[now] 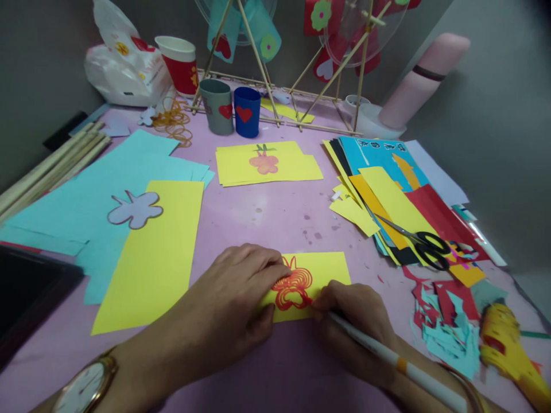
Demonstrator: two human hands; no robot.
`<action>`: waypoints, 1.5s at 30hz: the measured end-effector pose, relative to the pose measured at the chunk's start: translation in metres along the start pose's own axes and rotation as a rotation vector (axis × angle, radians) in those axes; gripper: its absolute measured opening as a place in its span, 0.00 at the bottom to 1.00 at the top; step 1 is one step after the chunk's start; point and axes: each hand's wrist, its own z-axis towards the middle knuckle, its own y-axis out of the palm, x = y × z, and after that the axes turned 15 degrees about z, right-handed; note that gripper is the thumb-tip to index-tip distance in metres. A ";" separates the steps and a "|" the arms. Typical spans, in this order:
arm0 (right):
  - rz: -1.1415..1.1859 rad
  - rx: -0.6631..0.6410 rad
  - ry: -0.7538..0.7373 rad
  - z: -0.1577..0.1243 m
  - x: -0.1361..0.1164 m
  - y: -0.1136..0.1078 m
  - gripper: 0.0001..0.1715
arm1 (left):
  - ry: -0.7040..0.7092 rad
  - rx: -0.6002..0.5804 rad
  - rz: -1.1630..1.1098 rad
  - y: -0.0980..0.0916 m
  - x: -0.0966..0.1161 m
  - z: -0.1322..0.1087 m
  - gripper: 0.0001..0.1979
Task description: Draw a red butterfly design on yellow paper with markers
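A small yellow card [331,268] lies in front of me, bearing a red butterfly drawing [293,281] made of nested lines. Pressed flat over the card's left end, my left hand [236,289] steadies it with extended fingers, the thumb near its lower edge. My right hand [355,315] is closed around a white-barrelled red marker [374,346], whose tip meets the drawing's lower right wing. A lilac butterfly cutout [136,211] rests partly on a larger yellow sheet [166,252] to the left. Farther back, stacked yellow cards [232,166] carry a pinkish butterfly.
Scissors [424,244] lie on coloured papers at right, near paper scraps [450,327] and a yellow glue gun [501,338]. Two heart-marked cups [247,123], stick frames [253,49] and a pink bottle [424,86] stand behind. A dark tablet-like object [34,298] is at left.
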 end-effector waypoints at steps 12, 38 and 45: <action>0.087 -0.051 -0.015 -0.003 0.003 -0.001 0.09 | -0.001 -0.008 0.012 0.000 0.000 -0.001 0.20; 0.226 -0.118 0.011 -0.003 0.005 0.001 0.08 | 0.000 -0.019 -0.015 0.001 0.000 -0.003 0.20; 0.185 -0.099 -0.032 0.000 0.003 0.003 0.07 | 0.002 -0.022 -0.008 0.004 -0.001 -0.003 0.21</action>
